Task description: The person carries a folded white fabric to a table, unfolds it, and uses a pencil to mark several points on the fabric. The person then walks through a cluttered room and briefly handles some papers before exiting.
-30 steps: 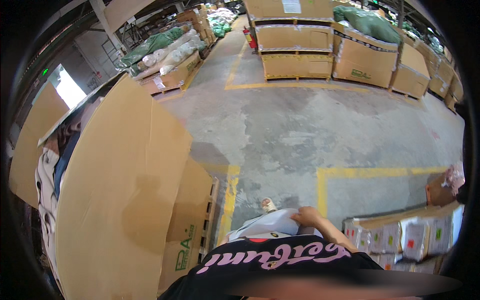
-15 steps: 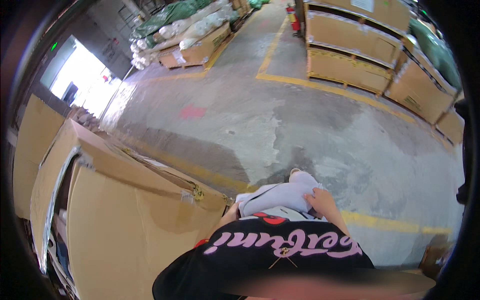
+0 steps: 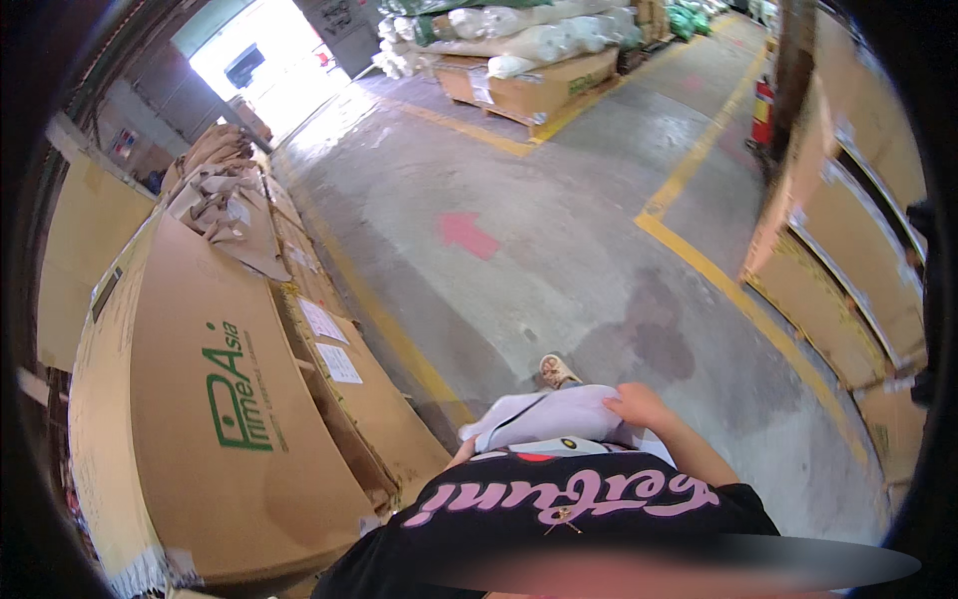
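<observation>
A folded pale grey-white cloth point(image 3: 549, 414) is held at waist height against the front of my black shirt, with a dark line running across its left part. My right hand point(image 3: 639, 407) is closed on the cloth's right edge, thumb and fingers pinching it from above. At the cloth's left edge is my left hand point(image 3: 462, 454), holding its side; most of its fingers are hidden by the cloth. One of my shoes point(image 3: 557, 371) shows on the floor just beyond the cloth.
Large cardboard boxes point(image 3: 230, 399) line my left, crumpled brown paper point(image 3: 225, 215) on top. More stacked boxes point(image 3: 848, 290) and a red fire extinguisher point(image 3: 761, 115) stand right. Wrapped white rolls point(image 3: 539, 40) lie on a box ahead. A pink arrow point(image 3: 467, 235) and yellow lines mark the floor.
I have moved forward and my view has turned rightward-tilted scenery closer: the floor arrow and boxes are nearer. A shoe has come into view. Both hands keep hold of the cloth.
</observation>
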The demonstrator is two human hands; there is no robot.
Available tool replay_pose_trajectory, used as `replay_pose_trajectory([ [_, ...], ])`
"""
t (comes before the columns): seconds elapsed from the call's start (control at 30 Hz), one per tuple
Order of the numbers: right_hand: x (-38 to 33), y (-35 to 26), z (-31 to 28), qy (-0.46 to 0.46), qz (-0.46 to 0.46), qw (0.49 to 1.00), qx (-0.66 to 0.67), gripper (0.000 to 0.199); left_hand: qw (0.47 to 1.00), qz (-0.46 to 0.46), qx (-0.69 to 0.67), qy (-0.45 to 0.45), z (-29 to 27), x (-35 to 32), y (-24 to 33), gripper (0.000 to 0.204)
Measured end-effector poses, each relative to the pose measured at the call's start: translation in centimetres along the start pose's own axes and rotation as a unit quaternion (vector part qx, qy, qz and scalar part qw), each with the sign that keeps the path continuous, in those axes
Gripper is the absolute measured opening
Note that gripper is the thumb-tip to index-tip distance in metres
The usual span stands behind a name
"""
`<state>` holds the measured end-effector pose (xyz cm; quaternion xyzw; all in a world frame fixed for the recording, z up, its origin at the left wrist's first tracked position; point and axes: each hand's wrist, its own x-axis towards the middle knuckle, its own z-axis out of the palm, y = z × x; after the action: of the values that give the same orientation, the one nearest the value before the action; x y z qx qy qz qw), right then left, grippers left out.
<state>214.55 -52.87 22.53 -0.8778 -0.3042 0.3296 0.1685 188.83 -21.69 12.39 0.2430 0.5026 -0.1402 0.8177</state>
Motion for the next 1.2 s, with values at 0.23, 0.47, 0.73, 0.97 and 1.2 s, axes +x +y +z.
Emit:
replay_pose_trajectory([
  [0.23,21.5,-6.2,-14.6,0.053,0.023,0.998,-0.015,0.052,0.998,0.047,-0.037,-0.032,7.8,11.0,24.7,0.049],
  [0.47,42.4,-15.2,-26.7,0.042,-0.069,0.997,-0.009,0.050,0.996,0.061,-0.052,-0.030,13.1,17.9,45.8,0.049],
  [0.73,77.0,-28.1,-39.2,-0.058,-0.252,0.963,-0.073,0.049,0.973,0.138,-0.174,0.059,12.1,21.6,68.9,0.049],
  [0.97,100.6,-40.4,-43.4,-0.143,-0.318,0.924,-0.158,0.049,0.946,0.151,-0.268,0.107,9.4,25.0,85.0,0.049],
  [1.2,121.8,-52.7,-50.5,-0.050,-0.263,0.959,-0.097,0.045,0.963,0.127,-0.227,0.073,6.2,32.2,113.5,0.050],
])
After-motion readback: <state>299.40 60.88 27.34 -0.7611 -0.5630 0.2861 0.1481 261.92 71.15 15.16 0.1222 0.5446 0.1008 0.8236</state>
